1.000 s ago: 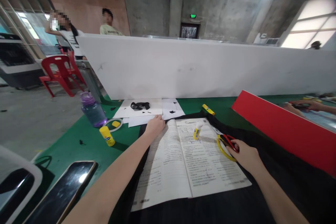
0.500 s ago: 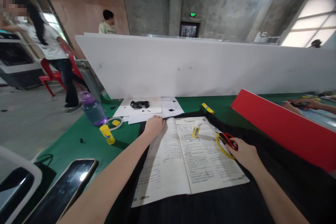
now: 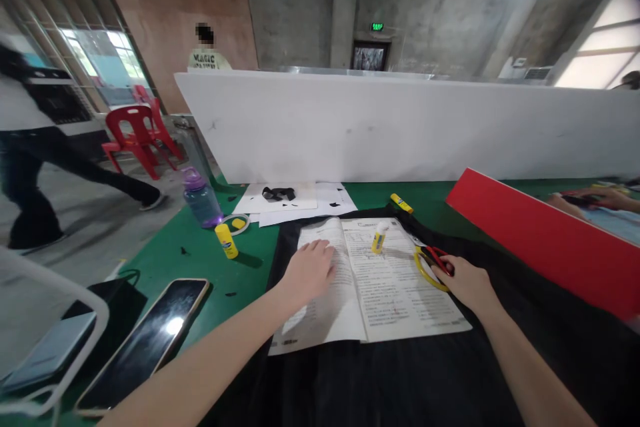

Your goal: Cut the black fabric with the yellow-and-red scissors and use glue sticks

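An open printed booklet (image 3: 380, 293) lies on a black cloth (image 3: 400, 373) over the green table (image 3: 200, 260). My left hand (image 3: 309, 270) rests flat on the booklet's left page, fingers stretched out. My right hand (image 3: 463, 282) sits at the booklet's right edge, fingers curled on the red handles of a pair of scissors (image 3: 434, 259) that lie over a yellow ring (image 3: 425, 271). A small glue bottle (image 3: 379, 238) stands upright on the right page.
A phone (image 3: 145, 340) lies at the near left by a white chair edge (image 3: 60, 347). A yellow glue stick (image 3: 227, 241), purple bottle (image 3: 200, 197), white sheets (image 3: 300, 200), red board (image 3: 540, 240) and white partition (image 3: 400, 127) surround the booklet. A person walks past at left.
My left hand slid from the booklet's top edge down onto the left page and now lies flat. The view shifted right. The person at left walked further left.
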Action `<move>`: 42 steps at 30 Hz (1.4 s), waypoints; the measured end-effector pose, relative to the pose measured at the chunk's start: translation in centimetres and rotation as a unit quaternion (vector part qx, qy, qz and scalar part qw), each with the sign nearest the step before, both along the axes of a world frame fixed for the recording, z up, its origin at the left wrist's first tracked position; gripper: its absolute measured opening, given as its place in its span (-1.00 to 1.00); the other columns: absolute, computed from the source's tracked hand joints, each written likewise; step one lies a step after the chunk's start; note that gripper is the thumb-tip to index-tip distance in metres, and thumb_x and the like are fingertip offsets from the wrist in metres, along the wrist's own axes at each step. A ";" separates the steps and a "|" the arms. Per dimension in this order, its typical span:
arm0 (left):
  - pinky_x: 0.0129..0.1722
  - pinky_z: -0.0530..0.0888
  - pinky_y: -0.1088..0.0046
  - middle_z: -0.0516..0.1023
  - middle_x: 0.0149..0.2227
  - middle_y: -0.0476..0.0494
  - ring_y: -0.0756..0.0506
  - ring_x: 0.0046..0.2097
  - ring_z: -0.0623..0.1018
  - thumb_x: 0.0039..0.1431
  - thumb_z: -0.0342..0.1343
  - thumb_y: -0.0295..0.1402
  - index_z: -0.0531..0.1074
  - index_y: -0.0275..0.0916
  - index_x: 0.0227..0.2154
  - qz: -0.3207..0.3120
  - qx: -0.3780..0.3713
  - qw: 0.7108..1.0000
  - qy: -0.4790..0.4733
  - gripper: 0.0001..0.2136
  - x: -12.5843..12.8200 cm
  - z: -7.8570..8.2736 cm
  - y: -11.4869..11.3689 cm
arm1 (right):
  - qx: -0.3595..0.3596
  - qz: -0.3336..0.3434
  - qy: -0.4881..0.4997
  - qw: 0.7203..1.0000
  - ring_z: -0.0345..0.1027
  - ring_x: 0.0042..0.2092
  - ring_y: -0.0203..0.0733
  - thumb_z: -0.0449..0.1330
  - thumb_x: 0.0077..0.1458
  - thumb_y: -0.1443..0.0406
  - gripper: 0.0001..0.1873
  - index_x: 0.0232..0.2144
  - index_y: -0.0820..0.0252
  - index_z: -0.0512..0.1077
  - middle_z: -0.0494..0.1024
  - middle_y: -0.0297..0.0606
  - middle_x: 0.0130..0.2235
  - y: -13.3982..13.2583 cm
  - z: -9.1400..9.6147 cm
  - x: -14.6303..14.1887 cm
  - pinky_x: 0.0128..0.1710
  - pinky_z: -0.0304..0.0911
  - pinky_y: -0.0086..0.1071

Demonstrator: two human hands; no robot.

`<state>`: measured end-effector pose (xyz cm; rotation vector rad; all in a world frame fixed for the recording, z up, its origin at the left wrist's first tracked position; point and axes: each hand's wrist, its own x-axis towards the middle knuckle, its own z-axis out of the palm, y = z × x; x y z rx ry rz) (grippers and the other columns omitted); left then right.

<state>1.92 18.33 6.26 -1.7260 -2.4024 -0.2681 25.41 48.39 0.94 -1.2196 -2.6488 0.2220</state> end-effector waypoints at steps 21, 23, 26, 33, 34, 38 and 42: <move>0.00 0.37 0.30 0.46 -0.03 -0.25 -0.19 0.03 0.41 0.27 -0.11 -0.29 0.33 -0.30 0.02 0.105 -0.008 0.994 -0.038 -0.67 -2.4 0.4 -9.6 | 0.019 -0.022 -0.062 0.998 0.42 -0.15 0.02 -0.01 0.09 0.06 -0.57 -0.14 0.24 0.36 0.49 -0.04 -0.13 -1.5 1.0 -1.1 -0.25 0.19 -0.24; -0.03 0.37 0.33 0.48 -0.09 -0.24 -0.18 -0.01 0.42 0.27 -0.11 -0.31 0.36 -0.30 -0.01 0.121 0.005 0.993 0.003 -0.69 -4.6 -0.1 -7.6 | 0.010 -0.023 -0.040 0.999 0.43 -0.16 -0.01 0.00 0.08 0.05 -0.56 -0.13 0.22 0.35 0.50 -0.09 -0.15 -1.1 0.5 -0.9 -0.25 0.19 -0.26; -0.05 0.36 0.35 0.47 -0.10 -0.22 -0.16 -0.03 0.42 0.27 -0.13 -0.35 0.37 -0.26 -0.02 0.139 0.034 0.989 0.036 -0.70 -7.4 -0.7 -4.3 | 0.000 -0.023 -0.019 1.000 0.43 -0.17 -0.04 0.01 0.06 0.04 -0.56 -0.13 0.21 0.34 0.50 -0.12 -0.17 -0.6 -0.1 -0.8 -0.25 0.19 -0.29; -0.08 0.35 0.28 0.48 -0.10 -0.21 -0.17 -0.05 0.43 0.21 -0.13 -0.53 0.48 -0.21 -0.14 0.156 0.057 0.984 0.069 -0.69 -12.9 -2.4 1.0 | 0.005 -0.019 -0.008 1.000 0.42 -0.14 -0.04 0.01 0.05 0.06 -0.60 -0.17 0.19 0.35 0.50 -0.15 -0.13 -0.6 0.0 -0.9 -0.23 0.19 -0.29; -0.06 0.34 0.27 0.46 -0.07 -0.21 -0.18 -0.02 0.41 0.20 -0.12 -0.54 0.50 -0.20 -0.17 0.150 0.057 0.984 0.075 -0.69 -13.4 -2.7 1.4 | 0.007 -0.017 -0.009 1.000 0.42 -0.14 -0.04 0.01 0.05 0.06 -0.60 -0.17 0.19 0.35 0.50 -0.15 -0.13 -0.6 0.0 -0.9 -0.23 0.19 -0.29; 0.04 0.29 0.24 0.39 0.06 -0.20 -0.20 0.13 0.30 0.18 -0.08 -0.54 0.54 -0.15 -0.22 0.120 0.048 0.987 0.097 -0.69 -14.1 -3.8 2.3 | 0.020 -0.010 -0.014 1.000 0.42 -0.14 -0.03 0.00 0.08 0.07 -0.60 -0.17 0.21 0.35 0.48 -0.12 -0.10 -0.9 0.2 -1.0 -0.20 0.19 -0.28; 0.06 0.27 0.21 0.30 0.16 -0.19 -0.21 0.22 0.20 0.21 -0.08 -0.52 0.50 -0.12 -0.11 0.111 0.036 0.986 0.119 -0.68 -14.0 -4.6 2.9 | 0.027 -0.010 -0.022 0.999 0.42 -0.17 -0.02 -0.01 0.09 0.08 -0.60 -0.17 0.24 0.35 0.49 -0.10 -0.12 -1.0 0.4 -1.1 -0.22 0.20 -0.27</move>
